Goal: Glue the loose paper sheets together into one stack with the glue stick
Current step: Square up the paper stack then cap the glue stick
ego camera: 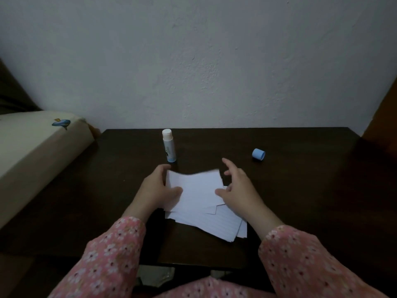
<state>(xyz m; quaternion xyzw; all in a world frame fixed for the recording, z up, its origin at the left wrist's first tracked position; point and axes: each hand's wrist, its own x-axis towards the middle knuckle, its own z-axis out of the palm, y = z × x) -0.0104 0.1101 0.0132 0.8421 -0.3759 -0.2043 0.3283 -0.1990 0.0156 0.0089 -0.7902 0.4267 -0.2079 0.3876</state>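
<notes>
A loose pile of white paper sheets [206,220] lies on the dark brown table [300,190], near its front edge and roughly in the middle. The sheets are fanned out of line, their corners sticking out at different angles, and faint ruled lines show on the lower ones. On top of the pile sits one upper sheet [195,190], its far edge lifted and blurred. The left hand [156,188] grips that sheet at its left side, thumb on top of the paper and fingers curled round the far left corner. The right hand [236,188] is at the sheet's right edge with fingers spread and loosely bent; its thumb tip touches the paper, and it clasps nothing. Both arms wear pink sleeves with a small flower print. The glue stick [168,145] stands upright farther back on the table, left of the pile, uncapped, white top showing. Its blue cap [258,154] lies on its side well to the right, apart from the stick.
</notes>
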